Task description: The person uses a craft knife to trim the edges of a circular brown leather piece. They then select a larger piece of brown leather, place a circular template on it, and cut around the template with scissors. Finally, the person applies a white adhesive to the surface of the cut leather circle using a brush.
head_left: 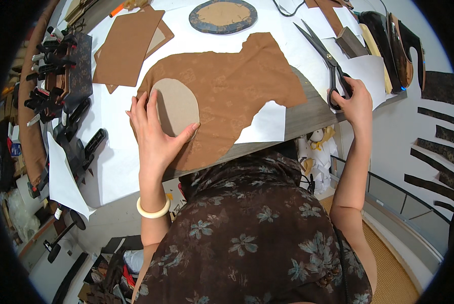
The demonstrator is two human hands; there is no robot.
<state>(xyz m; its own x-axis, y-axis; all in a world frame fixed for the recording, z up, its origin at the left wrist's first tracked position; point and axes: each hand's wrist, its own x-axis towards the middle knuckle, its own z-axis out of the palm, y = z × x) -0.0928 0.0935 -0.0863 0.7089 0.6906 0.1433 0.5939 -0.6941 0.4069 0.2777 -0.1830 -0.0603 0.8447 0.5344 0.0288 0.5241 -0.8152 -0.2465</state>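
Observation:
My left hand [154,133] lies over a beige oval of cardboard [178,102], fingertips at its left edge and thumb at its lower right. Whether it grips or only presses the oval cannot be told. Under the oval spreads a brown patterned fabric piece [227,83] with an irregular outline. At the right, my right hand [354,98] holds black-handled fabric scissors [329,57] by the handles, blades slightly apart and pointing to the upper left, beyond the fabric. A fabric-rimmed oval [223,15] lies at the back of the table.
White paper [113,152] covers much of the wooden table [310,110]. Brown rectangular panels [126,47] lie at the back left. Black clamps [94,144] and a patterned box [80,64] stand at the left. A dark block [351,41] and an iron [397,49] are at the back right.

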